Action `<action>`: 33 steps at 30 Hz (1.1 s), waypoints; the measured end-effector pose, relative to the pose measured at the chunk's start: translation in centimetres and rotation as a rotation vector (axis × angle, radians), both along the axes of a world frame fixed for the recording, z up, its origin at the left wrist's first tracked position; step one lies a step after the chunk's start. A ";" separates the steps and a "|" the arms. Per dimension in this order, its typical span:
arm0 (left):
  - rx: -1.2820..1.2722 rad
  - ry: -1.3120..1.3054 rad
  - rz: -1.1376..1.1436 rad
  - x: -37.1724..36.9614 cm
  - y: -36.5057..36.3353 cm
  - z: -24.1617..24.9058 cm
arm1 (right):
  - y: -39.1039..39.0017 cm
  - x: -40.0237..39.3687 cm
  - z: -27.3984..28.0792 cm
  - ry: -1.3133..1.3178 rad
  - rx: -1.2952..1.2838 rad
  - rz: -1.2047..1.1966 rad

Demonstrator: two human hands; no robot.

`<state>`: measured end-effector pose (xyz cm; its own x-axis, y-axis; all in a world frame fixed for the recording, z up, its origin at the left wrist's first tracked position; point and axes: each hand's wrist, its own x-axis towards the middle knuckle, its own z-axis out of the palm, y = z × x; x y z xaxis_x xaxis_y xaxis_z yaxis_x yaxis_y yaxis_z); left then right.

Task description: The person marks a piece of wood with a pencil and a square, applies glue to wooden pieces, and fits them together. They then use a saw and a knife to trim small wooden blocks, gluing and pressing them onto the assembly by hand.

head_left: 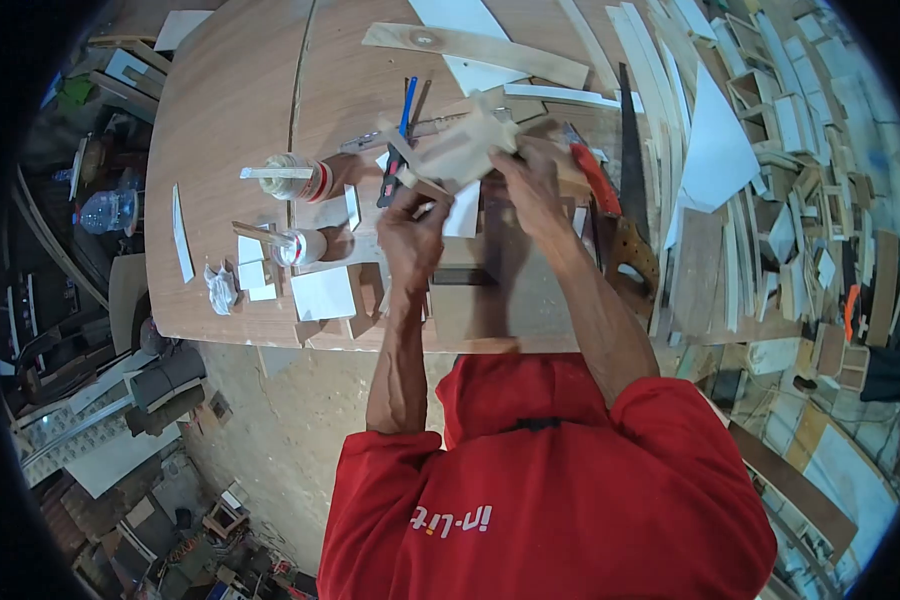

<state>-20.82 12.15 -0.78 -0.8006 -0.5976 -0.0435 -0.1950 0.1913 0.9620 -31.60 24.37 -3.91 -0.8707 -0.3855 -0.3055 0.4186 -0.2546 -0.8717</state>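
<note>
Both hands grip a small pale wooden assembly (465, 148) above the worktable, and it is blurred by motion. My left hand (413, 235) pinches its near left corner. At its right side, the fingers of my right hand (530, 188) close on the edge. Strips of wood seem to stick out from the assembly, though the blur hides how they join. Just left of it lie a blue pen-like tool (408, 105) and a black-and-red cutter (390, 175). Below my hands, a wooden board or box (510, 290) rests near the table's front edge.
On the wooden table (220, 110), two glue-like jars (298, 180) stand left, sticks across them. A white-faced block (325, 293) sits near the front edge. A handsaw (633, 170) and a red-handled tool (595, 180) lie right, beside stacked wood strips (735, 240).
</note>
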 end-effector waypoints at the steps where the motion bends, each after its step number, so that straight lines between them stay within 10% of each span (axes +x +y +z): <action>1: 0.061 -0.032 -0.042 1.0 1.1 -0.1 | 1.7 1.4 -0.2 -0.023 0.037 -0.034; 24: -0.484 0.166 -0.481 12.2 7.3 -10.1 | 12.4 17.7 -3.0 -0.159 0.544 -0.244; 33: -0.503 0.143 -0.590 13.3 7.9 -8.9 | 14.0 20.3 -4.5 -0.264 0.346 -0.358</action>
